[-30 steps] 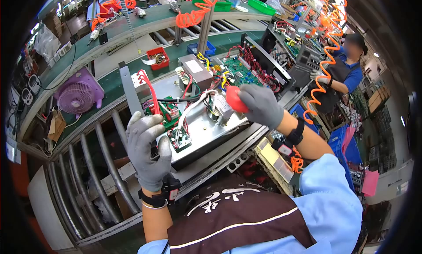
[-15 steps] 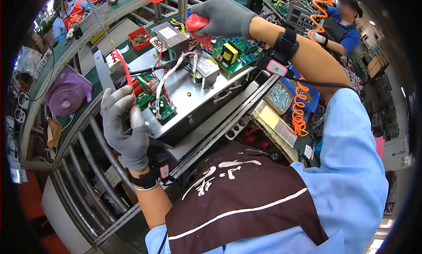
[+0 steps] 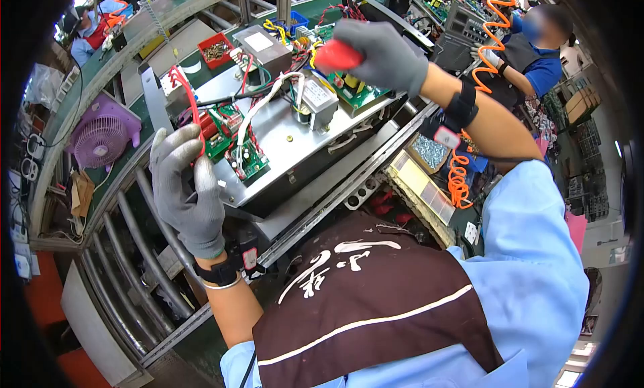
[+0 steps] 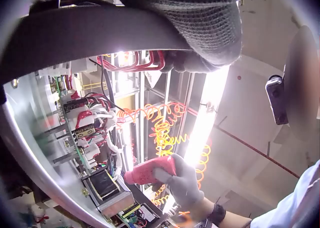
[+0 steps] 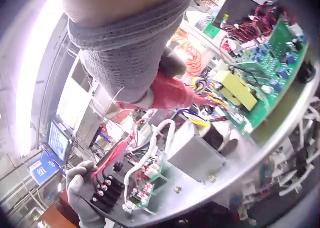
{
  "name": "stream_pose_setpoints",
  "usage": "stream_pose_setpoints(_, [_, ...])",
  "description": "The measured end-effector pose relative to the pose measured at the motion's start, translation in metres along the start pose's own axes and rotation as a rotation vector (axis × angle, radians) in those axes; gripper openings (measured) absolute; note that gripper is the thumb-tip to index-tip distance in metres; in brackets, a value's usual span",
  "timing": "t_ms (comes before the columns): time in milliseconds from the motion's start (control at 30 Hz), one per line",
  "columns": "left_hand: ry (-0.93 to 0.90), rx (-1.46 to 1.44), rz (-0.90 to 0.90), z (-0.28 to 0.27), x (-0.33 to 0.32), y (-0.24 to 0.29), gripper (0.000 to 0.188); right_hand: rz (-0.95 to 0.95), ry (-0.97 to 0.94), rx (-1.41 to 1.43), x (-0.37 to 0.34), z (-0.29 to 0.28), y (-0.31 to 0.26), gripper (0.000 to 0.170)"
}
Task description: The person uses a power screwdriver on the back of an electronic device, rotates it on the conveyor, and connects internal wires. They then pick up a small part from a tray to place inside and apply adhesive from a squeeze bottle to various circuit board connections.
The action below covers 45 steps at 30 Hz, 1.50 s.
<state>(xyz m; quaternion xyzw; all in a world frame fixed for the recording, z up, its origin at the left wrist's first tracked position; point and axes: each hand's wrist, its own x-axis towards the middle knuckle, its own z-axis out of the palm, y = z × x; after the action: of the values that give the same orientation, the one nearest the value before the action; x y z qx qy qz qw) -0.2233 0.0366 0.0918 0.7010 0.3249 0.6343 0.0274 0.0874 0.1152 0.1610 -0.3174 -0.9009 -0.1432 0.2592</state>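
Note:
A silver metal chassis (image 3: 268, 153) with circuit boards, transformers and wiring lies in front of me. My left hand (image 3: 188, 193) is at its left end, fingers curled over the upright end panel beside the red wires (image 3: 194, 109). In the right wrist view, the gloved left fingers (image 5: 80, 193) show at that panel's edge. My right hand (image 3: 389, 56) grips a red squeeze bottle (image 3: 339, 55) above the back right of the chassis. Seen from the right wrist, the bottle's tapered nozzle (image 5: 207, 101) points at coloured wires beside the green circuit board (image 5: 265, 82) and a yellow transformer (image 5: 237, 90).
A red bin of small parts (image 3: 215, 50) stands behind the chassis. Steel rollers (image 3: 127, 274) run at the left, near a purple fan (image 3: 104, 133). Coiled orange hoses (image 3: 493, 42) hang at the right, where another person (image 3: 530, 52) works. A screw tray (image 3: 429, 153) sits nearby.
My right hand carried the red bottle toward the back of the chassis, then shifted slightly right and nearer. The head view has turned. My left hand stays at the end panel.

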Motion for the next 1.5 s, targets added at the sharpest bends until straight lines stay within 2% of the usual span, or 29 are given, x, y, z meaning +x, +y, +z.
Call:
stream_pose_setpoints(100, [-0.015,0.007,-0.014,-0.001,0.000,0.000,0.021,-0.150,0.086,-0.029,-0.021,0.007,-0.006,0.028])
stream_pose_setpoints(233, [-0.024,0.035,-0.048,-0.002,-0.001,0.002,0.021,-0.189,-0.099,-0.151,-0.035,0.008,-0.011,0.031])
stream_pose_setpoints(500, [-0.004,0.041,-0.073,0.000,-0.001,0.003,0.024,-0.244,-0.236,-0.224,-0.035,0.007,-0.013,0.021])
stream_pose_setpoints(600, [-0.013,0.031,-0.049,-0.001,0.000,0.003,0.024,-0.246,-0.099,-0.253,-0.028,0.013,-0.014,0.024])
stream_pose_setpoints(733, [0.008,-0.038,-0.089,0.003,-0.004,0.003,0.023,-0.284,-0.169,-0.245,-0.031,0.011,-0.007,0.031])
stream_pose_setpoints(867, [0.013,-0.017,-0.082,0.003,-0.003,0.004,0.023,-0.290,-0.113,-0.280,-0.056,0.015,-0.004,0.037])
stream_pose_setpoints(1167, [0.002,0.016,-0.067,0.003,-0.002,0.004,0.022,-0.229,-0.033,-0.235,-0.064,0.024,-0.002,0.036])
stream_pose_setpoints(1300, [-0.002,0.039,-0.063,0.003,-0.003,0.006,0.021,-0.230,-0.119,-0.255,-0.056,0.019,-0.004,0.031])
stream_pose_setpoints(1367, [-0.005,0.039,-0.087,0.003,-0.002,0.009,0.020,-0.348,-0.105,-0.256,-0.052,0.020,-0.001,0.028])
stream_pose_setpoints(1433, [0.005,0.012,-0.116,0.004,-0.004,0.009,0.020,-0.323,-0.132,-0.259,-0.047,0.020,-0.003,0.028])
stream_pose_setpoints(1500, [-0.040,0.024,-0.071,0.001,-0.003,0.007,0.020,-0.275,-0.158,-0.272,-0.039,0.018,-0.008,0.028])
